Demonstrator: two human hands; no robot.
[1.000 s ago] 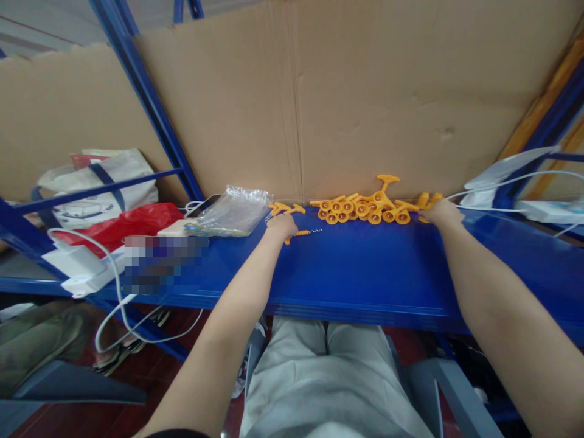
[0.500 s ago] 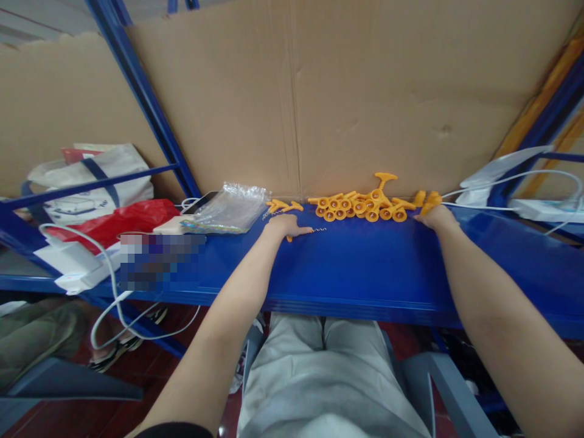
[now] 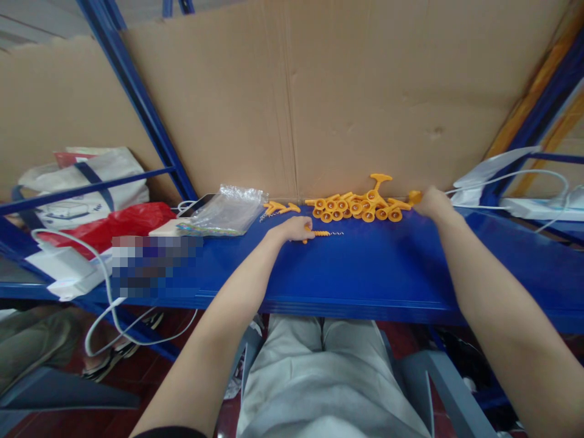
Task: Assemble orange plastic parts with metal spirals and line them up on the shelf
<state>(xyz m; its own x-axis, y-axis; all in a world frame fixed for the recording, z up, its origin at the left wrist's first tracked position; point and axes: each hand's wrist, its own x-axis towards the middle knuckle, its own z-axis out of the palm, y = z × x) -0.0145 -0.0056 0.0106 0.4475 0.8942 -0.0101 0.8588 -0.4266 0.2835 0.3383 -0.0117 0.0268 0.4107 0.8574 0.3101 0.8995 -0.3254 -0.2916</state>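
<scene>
My left hand (image 3: 297, 229) is closed around the T-shaped handle of a yellow corkscrew (image 3: 322, 233), low over the blue shelf top. Its threaded shaft and metal spiral point to the right. My right hand (image 3: 434, 204) is closed, with a yellow plastic part (image 3: 415, 196) at its fingertips; most of that part is hidden by the hand. Between my hands, along the cardboard, lies a pile of yellow bell-shaped corkscrew parts (image 3: 347, 207) with round open ends. Beyond my left hand are several loose yellow corkscrews (image 3: 280, 207) with metal spirals.
A clear plastic bag (image 3: 228, 210) lies left of the loose corkscrews. Farther left are a red bag (image 3: 109, 225), a cloth tote (image 3: 86, 188) and a white power strip (image 3: 75, 274) with cables. Cardboard (image 3: 365, 91) closes off the back. Another person's leg (image 3: 41, 340) shows at lower left.
My left hand has moved slightly right and curled around the corkscrew, whose shaft now shows. My right hand has lifted a yellow part slightly from the right end of the shelf.
</scene>
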